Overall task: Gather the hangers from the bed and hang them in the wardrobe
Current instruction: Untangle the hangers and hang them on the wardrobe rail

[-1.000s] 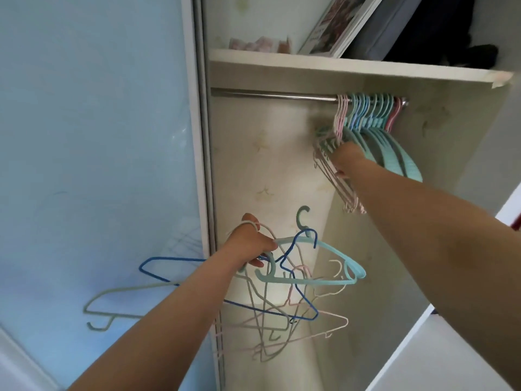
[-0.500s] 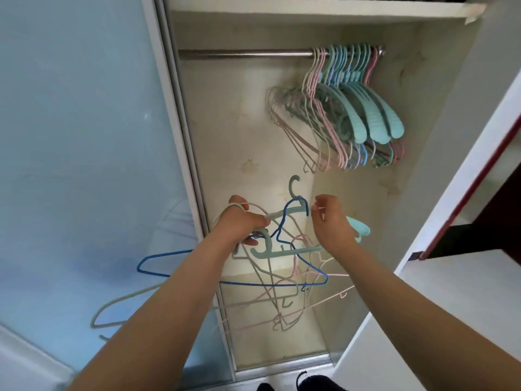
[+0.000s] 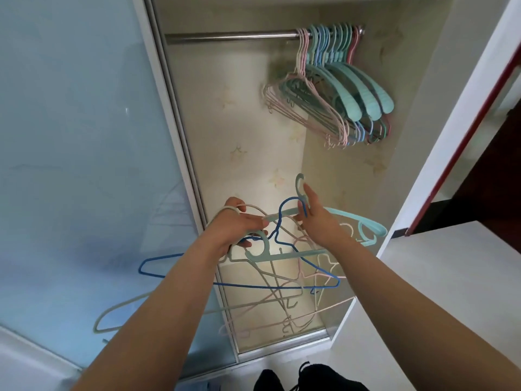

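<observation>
Black shoes show at the bottom edge, nearest me. Above them both my forearms reach forward toward the wardrobe. My left hand has its fingers curled round a tangled bunch of hangers, which dangles below it in front of the wardrobe's open side. A dark blue wire hanger sticks out leftward from that bunch. My right hand, just right of the left, pinches the hook of a teal hanger. Farther back, more hangers are crowded at the right end of the wardrobe's metal rail.
</observation>
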